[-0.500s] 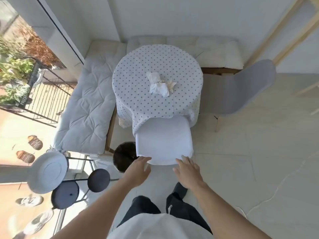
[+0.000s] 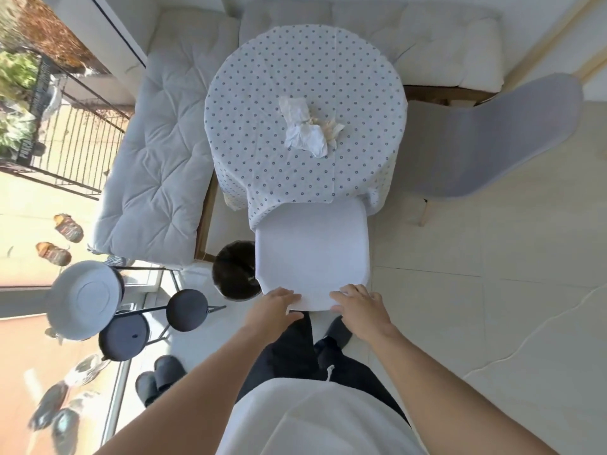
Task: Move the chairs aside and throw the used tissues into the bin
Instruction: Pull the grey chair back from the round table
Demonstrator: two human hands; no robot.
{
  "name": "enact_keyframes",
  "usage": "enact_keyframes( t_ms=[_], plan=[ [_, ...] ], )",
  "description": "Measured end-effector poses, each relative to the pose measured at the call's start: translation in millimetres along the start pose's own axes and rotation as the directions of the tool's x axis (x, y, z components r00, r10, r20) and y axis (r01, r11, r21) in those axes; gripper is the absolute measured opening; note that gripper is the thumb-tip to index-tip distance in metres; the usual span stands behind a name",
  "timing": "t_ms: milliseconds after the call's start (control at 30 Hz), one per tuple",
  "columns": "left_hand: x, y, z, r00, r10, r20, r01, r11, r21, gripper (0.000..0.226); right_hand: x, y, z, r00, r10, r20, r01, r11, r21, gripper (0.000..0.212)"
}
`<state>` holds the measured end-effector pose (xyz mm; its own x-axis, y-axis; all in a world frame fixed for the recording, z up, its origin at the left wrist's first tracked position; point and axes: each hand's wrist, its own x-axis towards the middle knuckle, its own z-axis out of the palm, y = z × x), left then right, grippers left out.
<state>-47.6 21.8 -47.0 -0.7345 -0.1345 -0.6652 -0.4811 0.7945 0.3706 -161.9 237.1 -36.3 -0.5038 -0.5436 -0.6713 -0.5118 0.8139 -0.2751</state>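
Observation:
A white chair (image 2: 312, 247) stands tucked against the near side of a round table (image 2: 262, 103) covered in a dotted cloth. Crumpled used tissues (image 2: 307, 126) lie in the middle of the tabletop. My left hand (image 2: 274, 305) and my right hand (image 2: 356, 305) both grip the top edge of the white chair's back. A dark round bin (image 2: 233, 274) stands on the floor just left of this chair. A second, grey chair (image 2: 499, 139) stands to the right of the table, turned partly away.
A cushioned corner bench (image 2: 154, 159) wraps the table's left and far sides. A metal stand with round plates (image 2: 131, 310) and slippers (image 2: 161, 379) sit at the left near the glass door. Tiled floor (image 2: 492, 307) lies on the right.
Both hands have closed on the top edge of the white chair's back, where they were only touching it. The view has moved closer to the table.

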Motion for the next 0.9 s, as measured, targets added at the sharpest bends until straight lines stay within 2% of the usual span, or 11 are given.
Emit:
enact_keyframes(
  t_ms=[100, 200, 367, 700, 900],
  plan=[
    [11.9, -1.5, -10.4, 0.999, -0.008, 0.045, 0.007, 1.0, 0.012, 0.055, 5.1, -2.5, -1.6, 0.999, 0.032, 0.021, -0.031, 0.999, -0.034, 0.033],
    [21.3, -2.1, -22.3, 0.996, 0.037, 0.086, -0.043, 0.997, 0.071, 0.051, 11.2, -2.4, -7.8, 0.998, 0.049, 0.032, -0.047, 0.997, -0.066, 0.035],
    [38.7, -14.0, -40.5, 0.994, 0.09, 0.065, -0.096, 0.99, 0.099, 0.052, 33.2, -5.4, -28.2, 0.997, 0.052, 0.057, -0.049, 0.998, -0.046, 0.041],
    [96.6, -22.5, -99.3, 0.996, 0.091, 0.007, -0.091, 0.992, 0.092, 0.05, 79.3, -18.5, -76.8, 0.993, 0.115, -0.038, -0.115, 0.993, 0.008, 0.051],
    [113.6, -21.7, -117.1, 0.993, 0.084, 0.087, -0.092, 0.991, 0.099, 0.055, 91.9, -13.0, -88.7, 0.993, 0.119, -0.007, -0.119, 0.992, 0.031, 0.049]
  ],
)
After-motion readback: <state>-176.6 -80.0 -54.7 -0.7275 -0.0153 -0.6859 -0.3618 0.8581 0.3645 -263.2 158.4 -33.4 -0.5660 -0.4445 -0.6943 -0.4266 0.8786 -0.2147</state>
